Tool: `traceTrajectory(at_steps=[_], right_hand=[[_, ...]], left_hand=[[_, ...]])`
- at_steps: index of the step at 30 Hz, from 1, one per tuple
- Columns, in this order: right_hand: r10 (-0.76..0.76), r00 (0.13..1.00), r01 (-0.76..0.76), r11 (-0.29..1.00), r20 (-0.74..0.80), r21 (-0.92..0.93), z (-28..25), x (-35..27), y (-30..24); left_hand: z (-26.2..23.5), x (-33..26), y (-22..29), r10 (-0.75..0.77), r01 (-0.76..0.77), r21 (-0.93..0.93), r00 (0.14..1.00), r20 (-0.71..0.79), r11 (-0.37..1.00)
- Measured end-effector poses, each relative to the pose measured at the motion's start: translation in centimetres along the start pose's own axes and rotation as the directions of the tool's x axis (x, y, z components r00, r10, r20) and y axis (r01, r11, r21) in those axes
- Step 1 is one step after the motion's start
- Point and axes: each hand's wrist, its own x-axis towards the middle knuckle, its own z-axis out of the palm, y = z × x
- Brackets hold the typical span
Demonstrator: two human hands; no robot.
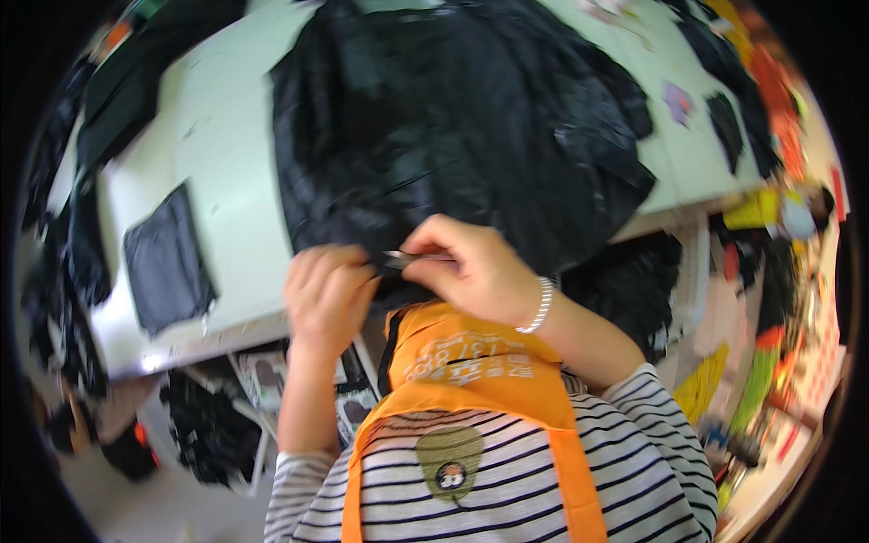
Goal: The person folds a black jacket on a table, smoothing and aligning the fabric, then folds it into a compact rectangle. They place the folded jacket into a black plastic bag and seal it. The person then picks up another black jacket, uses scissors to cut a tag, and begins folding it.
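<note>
A large black garment (453, 118) lies spread over a pale table (226, 154), its near edge hanging toward me. My left hand (326, 294) pinches that near edge with curled fingers. My right hand (475, 267), with a beaded bracelet on the wrist, grips a small pair of metal snips (412, 259) whose tips point left, right at the fabric beside my left fingers. I wear a striped shirt and an orange apron (471, 362).
A dark grey fabric piece (167, 258) lies on the table at left. More black cloth sits along the left edge and at the far right of the table. Black fabric and papers lie under the table. Colourful clutter fills the right side.
</note>
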Motion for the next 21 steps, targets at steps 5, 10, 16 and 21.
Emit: traceTrajectory(at_steps=[5, 10, 16, 21], right_hand=[[0.023, 0.956, -0.061, 0.99, -0.294, -0.124, -5.2, -3.9, 4.8], [-0.23, 0.702, -0.241, 0.814, -0.674, -0.529, -19.3, -8.7, 10.6], [-0.168, 0.574, -0.341, 0.841, -0.801, -0.421, -32.6, -14.1, 19.8], [-0.169, 0.667, -0.154, 0.922, -0.726, -0.356, -34.0, -13.7, 22.0]], left_hand=[[-3.6, -4.0, -4.2, -0.384, 0.329, 0.263, 0.903, 0.195, 0.907], [-7.9, -7.1, -3.8, -0.769, 0.534, 0.618, 0.611, 0.19, 0.577], [7.4, 1.3, 5.0, -0.735, 0.694, 0.243, 0.633, 0.243, 0.678], [30.2, 6.8, 13.9, -0.167, 0.899, -0.413, 0.433, 0.886, 0.145]])
